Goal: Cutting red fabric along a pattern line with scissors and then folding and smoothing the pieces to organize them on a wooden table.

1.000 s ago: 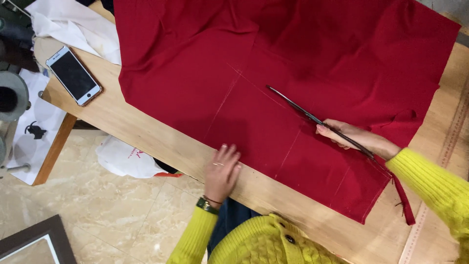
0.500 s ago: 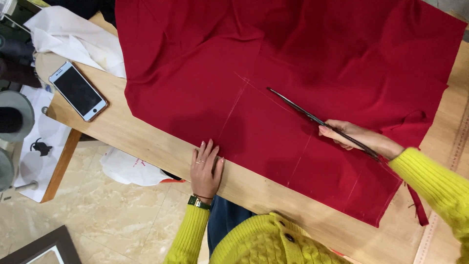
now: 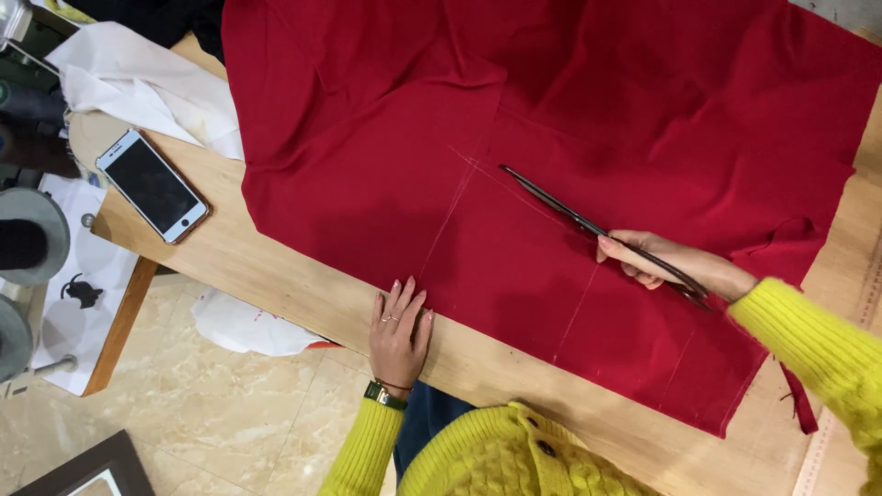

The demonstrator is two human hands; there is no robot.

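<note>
The red fabric is being kept spread across the wooden desk, its near edge lying just short of the desk's front rim. Compared with a second ago, the left hand is being shifted along that near edge towards the fabric's corner; it is now being pressed flat, fingers extended, grasping nothing, with the fingertips touching the cloth beside a faint chalk line. The long scissors are being held in the clenched grip of the right hand, the blades lying closed along another chalk line, and their position on the cloth is being kept nearly unchanged. This suggests that the fabric is being re-anchored for the cut rather than the cut itself being advanced. A phone is being left near the desk's corner, well apart from the fabric.
</note>
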